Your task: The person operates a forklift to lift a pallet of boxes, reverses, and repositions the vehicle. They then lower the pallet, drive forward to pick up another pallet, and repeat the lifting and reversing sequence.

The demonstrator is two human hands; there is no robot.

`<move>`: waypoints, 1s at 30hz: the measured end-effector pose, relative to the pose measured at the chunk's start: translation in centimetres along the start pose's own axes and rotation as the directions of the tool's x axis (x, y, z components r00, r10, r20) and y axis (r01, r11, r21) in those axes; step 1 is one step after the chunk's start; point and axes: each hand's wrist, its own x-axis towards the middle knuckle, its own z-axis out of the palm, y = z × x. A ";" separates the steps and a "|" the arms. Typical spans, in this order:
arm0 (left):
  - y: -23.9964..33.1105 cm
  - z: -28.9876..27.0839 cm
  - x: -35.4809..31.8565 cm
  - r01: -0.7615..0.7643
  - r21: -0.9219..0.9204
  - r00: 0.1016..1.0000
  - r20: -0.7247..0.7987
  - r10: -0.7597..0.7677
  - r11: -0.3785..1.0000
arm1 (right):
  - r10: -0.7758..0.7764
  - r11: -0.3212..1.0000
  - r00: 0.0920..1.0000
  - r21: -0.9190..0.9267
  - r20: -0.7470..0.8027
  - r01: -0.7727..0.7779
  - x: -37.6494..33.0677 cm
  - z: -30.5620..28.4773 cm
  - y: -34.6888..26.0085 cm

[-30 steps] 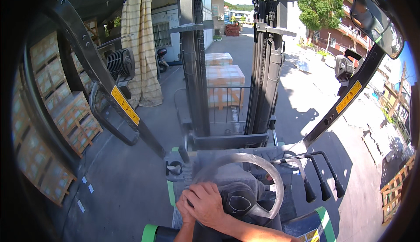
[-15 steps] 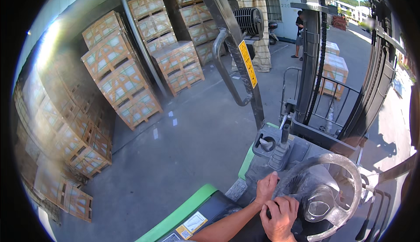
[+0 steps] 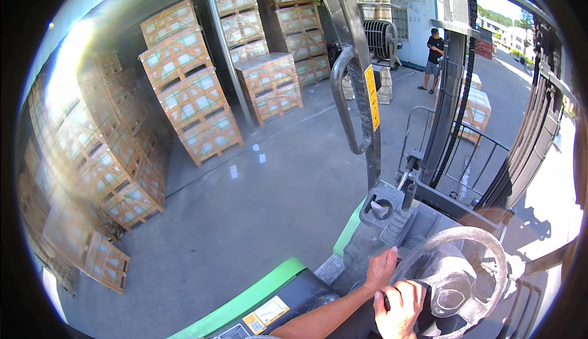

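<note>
My left hand [image 3: 382, 268] is closed at the left side of a worn grey steering wheel [image 3: 470, 232]. Its fingertips are hidden, so what lies inside them does not show. Just below it, nearer to me, my right hand [image 3: 401, 309] curls over something dark, of which only a small black part shows by the index finger. Right of both hands is the wheel's dusty hub [image 3: 450, 301]. Beyond the left hand, the forklift's dashboard carries a black lever [image 3: 409, 195] and a cup holder [image 3: 378, 208] with crumpled white material in it.
Wooden crates [image 3: 191, 72] stand in tall stacks at the left and back, beside a metal pole [image 3: 225, 51]. The forklift's mast [image 3: 450, 94] rises ahead, with a crate [image 3: 476, 109] beyond it. Another person [image 3: 433, 57] stands near a white building. A green side panel [image 3: 245, 299] edges the cab.
The view has swung slightly left, so the crates and the cab post sit further right. The person at the back shows more fully beside the mast. My right hand's fingers have shifted slightly.
</note>
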 end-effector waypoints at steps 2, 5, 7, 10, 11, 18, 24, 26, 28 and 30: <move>0.4 0.1 -0.9 -0.013 -0.006 1.000 -0.008 0.013 1.000 | 0.007 1.000 1.000 -0.004 -0.008 -0.007 -0.6 -1.0 -0.4; 0.6 0.2 -2.5 -0.021 -0.003 0.999 -0.028 0.021 1.000 | -0.003 1.000 1.000 0.003 -0.013 0.003 -2.0 -1.9 -1.1; 0.1 0.2 -4.1 -0.033 0.017 0.998 -0.054 0.034 0.999 | -0.006 1.000 1.000 0.005 -0.029 0.006 -3.5 -2.1 -1.5; 0.1 0.8 -5.1 -0.134 0.095 0.982 -0.124 0.146 0.986 | 0.009 1.000 0.998 0.013 -0.056 -0.009 -4.9 -2.4 -0.6; 0.4 1.3 -4.8 -0.074 0.139 0.995 -0.062 0.083 0.988 | 0.023 0.999 0.999 0.031 -0.026 -0.022 -4.9 -2.8 0.0; 2.9 3.0 -4.3 -0.055 0.072 0.998 -0.036 0.057 0.996 | -0.010 0.996 0.999 0.087 0.048 0.006 -2.9 -6.9 3.4; 4.6 3.5 -6.6 -0.010 -0.021 0.997 -0.072 0.009 1.000 | -0.073 0.993 0.993 0.097 0.095 0.063 -3.6 -9.8 3.3; 5.0 3.8 -7.1 -0.047 -0.044 0.995 -0.093 0.043 0.998 | -0.098 0.993 0.990 0.080 0.101 0.090 -3.6 -10.4 3.6; 5.4 3.8 -7.5 -0.043 -0.102 0.998 -0.059 0.037 0.994 | -0.080 0.994 0.993 0.079 0.087 0.073 -3.3 -11.0 3.7; 5.8 3.8 -7.9 -0.036 -0.099 0.998 -0.046 0.032 0.994 | -0.078 0.994 0.993 0.080 0.083 0.072 -3.0 -11.4 3.6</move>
